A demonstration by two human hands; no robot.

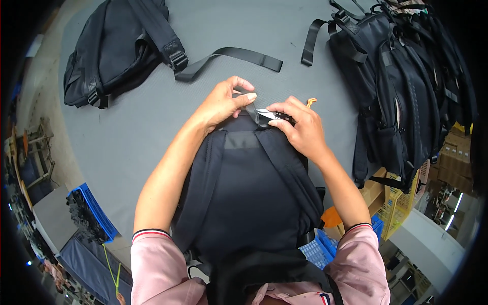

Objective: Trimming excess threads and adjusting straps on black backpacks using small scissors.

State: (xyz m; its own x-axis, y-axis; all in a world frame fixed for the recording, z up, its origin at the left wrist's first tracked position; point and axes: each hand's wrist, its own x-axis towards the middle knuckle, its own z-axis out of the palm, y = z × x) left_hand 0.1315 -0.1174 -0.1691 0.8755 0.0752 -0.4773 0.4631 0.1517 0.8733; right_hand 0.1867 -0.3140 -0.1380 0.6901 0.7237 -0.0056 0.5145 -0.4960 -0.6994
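Over grey tabletop [127, 147], pinching dark strap [253, 113] in left hand [225, 104]; clutching snips [267, 115] in right hand [303, 125], just right of the strap, pointed leftward at it.

The left hand [230, 101] could be slid left over the desk [127, 147]; the way is blocked by a strap [249, 54] ahead and bags [389, 76] at right.
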